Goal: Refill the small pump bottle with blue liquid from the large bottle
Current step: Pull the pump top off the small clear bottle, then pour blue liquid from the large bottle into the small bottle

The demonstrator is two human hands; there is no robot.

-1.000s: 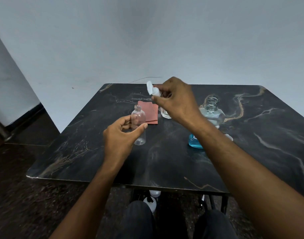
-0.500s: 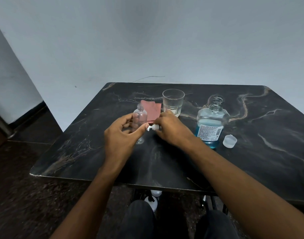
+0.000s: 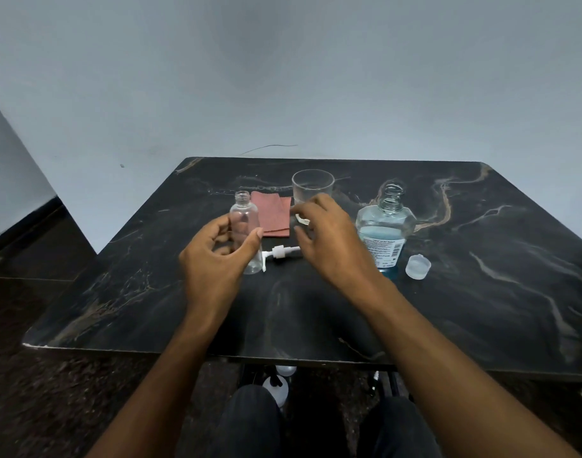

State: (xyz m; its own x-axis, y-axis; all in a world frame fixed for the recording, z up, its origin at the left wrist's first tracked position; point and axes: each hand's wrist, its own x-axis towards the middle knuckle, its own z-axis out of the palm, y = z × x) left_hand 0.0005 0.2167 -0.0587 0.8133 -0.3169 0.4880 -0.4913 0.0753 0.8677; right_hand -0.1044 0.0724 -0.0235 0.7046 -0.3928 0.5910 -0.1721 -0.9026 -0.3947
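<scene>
The small clear bottle [image 3: 244, 226] stands upright and uncapped on the black marble table [image 3: 481, 292], empty. My left hand [image 3: 213, 256] curls around it, thumb and fingers on its sides. The white pump head [image 3: 280, 253] lies flat on the table just right of the bottle's base. My right hand [image 3: 329, 239] hovers over the pump's tube end, fingers apart, holding nothing. The large bottle [image 3: 385, 233], uncapped and partly full of blue liquid, stands to the right of that hand. Its clear cap [image 3: 418, 266] rests beside it.
An empty drinking glass [image 3: 312, 186] stands behind my right hand. A folded reddish cloth [image 3: 273, 214] lies between the glass and the small bottle. A wall runs behind the table. My knees and a white bottle [image 3: 278, 388] show under the near edge.
My right hand brought the pump head down from above the table, laid it beside the small bottle and let go. My left hand stayed on the small bottle.
</scene>
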